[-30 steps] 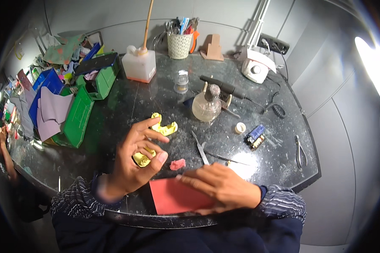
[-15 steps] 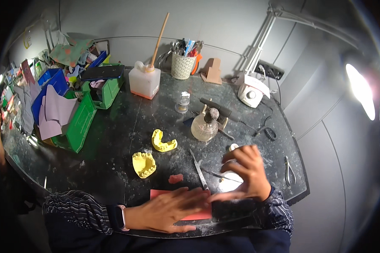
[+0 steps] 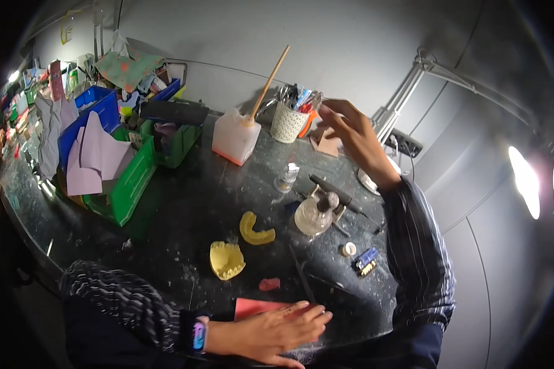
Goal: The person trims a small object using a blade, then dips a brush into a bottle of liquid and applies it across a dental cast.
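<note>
My left hand lies flat with fingers apart on a pinkish-red sheet, probably wax, at the table's near edge. Raised toward the back, my right hand has curved, spread fingers beside the white perforated cup of pens and tools. I see nothing held in it, though its fingertips are close to the tools. Two yellow dental casts, a blocky one and a horseshoe-shaped one, sit mid-table. A small pink lump and a slim dark knife-like tool lie beyond the sheet.
Behind the casts stand a round glass burner, a small clear jar and a plastic bottle with a wooden stick. Green bins with paper crowd the left. A white cap and blue cylinders lie near my right sleeve.
My right hand has moved from beside the sheet up and away to the cup at the back. The left hand stays on the sheet. The view has shifted, and the right arm covers the pliers' place.
</note>
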